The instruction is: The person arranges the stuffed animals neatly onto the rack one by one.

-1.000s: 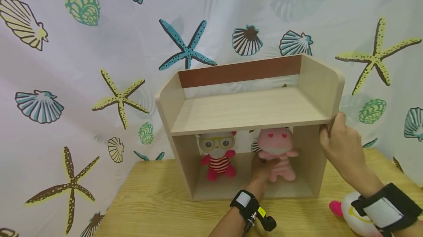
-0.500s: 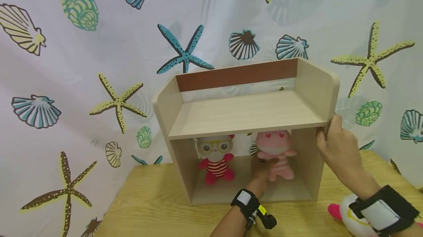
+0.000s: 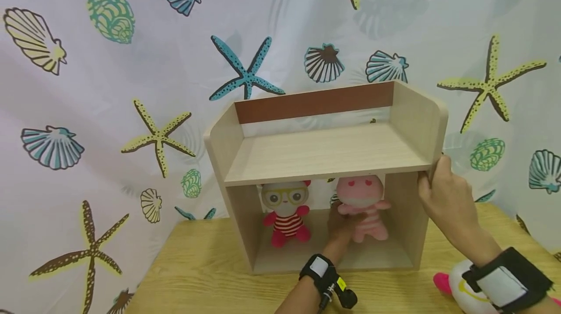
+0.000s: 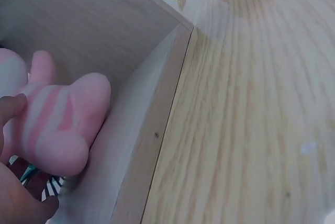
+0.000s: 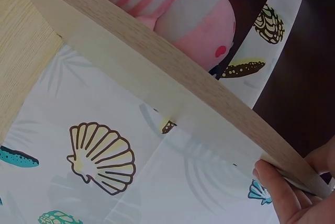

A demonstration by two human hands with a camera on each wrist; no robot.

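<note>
A pale two-tier wooden shelf (image 3: 324, 153) stands on the table. In its lower compartment my left hand (image 3: 339, 221) holds a pink-striped plush toy (image 3: 370, 221) by its side, one digit across the belly. That toy is upright near the right wall, heart marks on its face, its head top hidden by the upper board. In the left wrist view, fingers (image 4: 13, 106) lie on its striped belly. My right hand (image 3: 451, 197) grips the front edge of the right side panel (image 5: 172, 72), thumb inside and fingers outside. A panda plush (image 3: 287, 224) with yellow glasses sits left of the pink one.
Another white plush toy (image 3: 464, 285) with pink limbs lies on the wooden table (image 3: 193, 255) at the lower right, partly behind the right wrist strap. A curtain (image 3: 109, 70) printed with shells and starfish hangs behind the shelf.
The left hand and the pink plush have shifted slightly left within the compartment. The right hand keeps its grip on the panel. The head view has moved a little.
</note>
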